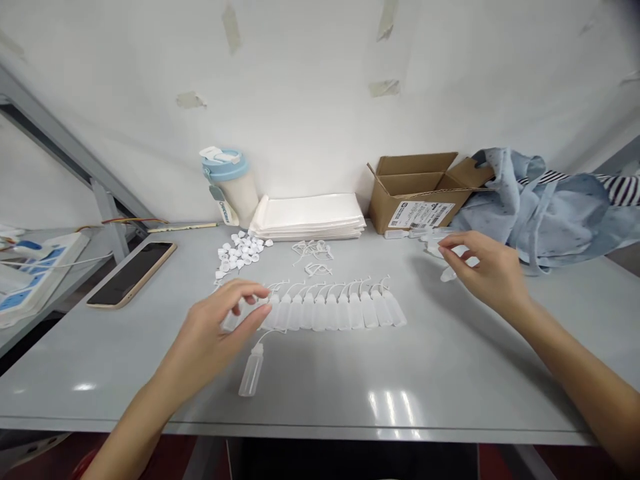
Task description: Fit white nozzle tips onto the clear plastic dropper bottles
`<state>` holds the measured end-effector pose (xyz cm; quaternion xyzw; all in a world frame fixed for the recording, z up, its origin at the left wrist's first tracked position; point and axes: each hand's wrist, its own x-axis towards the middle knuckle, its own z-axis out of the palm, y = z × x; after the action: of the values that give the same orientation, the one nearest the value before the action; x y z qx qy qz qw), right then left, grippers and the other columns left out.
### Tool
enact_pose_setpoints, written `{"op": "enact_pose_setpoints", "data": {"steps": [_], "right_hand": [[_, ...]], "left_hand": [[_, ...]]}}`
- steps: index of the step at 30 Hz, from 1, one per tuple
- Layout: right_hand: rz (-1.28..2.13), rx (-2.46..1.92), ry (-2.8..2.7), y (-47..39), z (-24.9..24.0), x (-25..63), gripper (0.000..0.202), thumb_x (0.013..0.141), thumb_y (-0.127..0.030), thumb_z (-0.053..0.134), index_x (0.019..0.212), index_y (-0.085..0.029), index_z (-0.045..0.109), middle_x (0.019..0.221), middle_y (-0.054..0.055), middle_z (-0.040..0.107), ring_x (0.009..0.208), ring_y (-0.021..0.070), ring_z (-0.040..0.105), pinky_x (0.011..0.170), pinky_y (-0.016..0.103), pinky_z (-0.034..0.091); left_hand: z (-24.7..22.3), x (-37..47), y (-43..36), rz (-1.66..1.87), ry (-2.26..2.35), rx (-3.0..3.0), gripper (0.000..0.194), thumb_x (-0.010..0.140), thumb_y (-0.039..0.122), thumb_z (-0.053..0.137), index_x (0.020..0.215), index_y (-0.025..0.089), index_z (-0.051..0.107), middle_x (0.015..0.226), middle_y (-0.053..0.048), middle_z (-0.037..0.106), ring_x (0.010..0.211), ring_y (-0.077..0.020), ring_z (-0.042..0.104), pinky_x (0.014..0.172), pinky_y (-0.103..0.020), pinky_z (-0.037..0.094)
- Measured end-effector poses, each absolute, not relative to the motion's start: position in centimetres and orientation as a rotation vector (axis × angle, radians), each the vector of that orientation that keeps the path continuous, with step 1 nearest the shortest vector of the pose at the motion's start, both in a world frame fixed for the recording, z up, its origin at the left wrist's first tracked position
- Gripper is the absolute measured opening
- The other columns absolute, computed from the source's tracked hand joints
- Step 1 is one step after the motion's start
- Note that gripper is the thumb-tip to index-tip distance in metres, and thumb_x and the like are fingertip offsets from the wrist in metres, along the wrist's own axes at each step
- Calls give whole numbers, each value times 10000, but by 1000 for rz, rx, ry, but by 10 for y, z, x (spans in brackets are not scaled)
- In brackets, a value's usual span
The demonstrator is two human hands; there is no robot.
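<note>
"So, the left grip [215, 330]?"
"Open — at the left end of the row of bottles [320, 313]. The loose bottle [251, 371] lies in front of that row, apart from the grip."
"And the right grip [487, 270]?"
"Right of the row, nearly closed by clear pieces [431, 245] — can't tell if holding one."

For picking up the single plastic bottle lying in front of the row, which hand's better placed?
Probably the left hand: it hovers just above the plastic bottle, thumb and fingers apart. The right hand is across the table, by the cardboard box.
</note>
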<state>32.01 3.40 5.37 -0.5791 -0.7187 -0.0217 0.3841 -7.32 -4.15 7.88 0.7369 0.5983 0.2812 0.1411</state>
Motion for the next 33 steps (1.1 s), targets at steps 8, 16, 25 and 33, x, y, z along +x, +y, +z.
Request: {"op": "enact_pose_setpoints", "data": {"steps": [8,16,25,33], "right_hand": [[6,-1479,-2239,37,51,345,266,840,-410,514,981,-220,635,1040,111,675,1004,302,629,841,429,493],[111,-1628,-2366,32,47,366,313,713,-130,474,963,-191,652,1097,102,653,1040,284,611,872,415,485],[49,-1659,-2371,40,34,373,370,631,-16,447,841,-204,686,907,99,702,910,298,622,771,414,507],[193,-1547,-2321,19,67,322,281,774,-140,522,1027,-193,631,1011,82,680,887,230,641,720,329,520]], "left_hand": [[72,-18,43,597,1445,2447,214,848,354,508,892,191,638,933,-72,689,904,-260,617,759,-382,508],[62,-2,55,724,1419,2406,247,859,318,479,763,213,681,802,-43,721,834,-244,611,734,-354,477],[74,-21,41,977,1580,2087,235,835,396,578,823,216,729,838,-23,730,685,-177,589,604,-281,449],[74,-19,26,963,1495,1919,261,807,466,618,811,236,740,860,-17,732,674,-167,565,604,-273,448]]}}
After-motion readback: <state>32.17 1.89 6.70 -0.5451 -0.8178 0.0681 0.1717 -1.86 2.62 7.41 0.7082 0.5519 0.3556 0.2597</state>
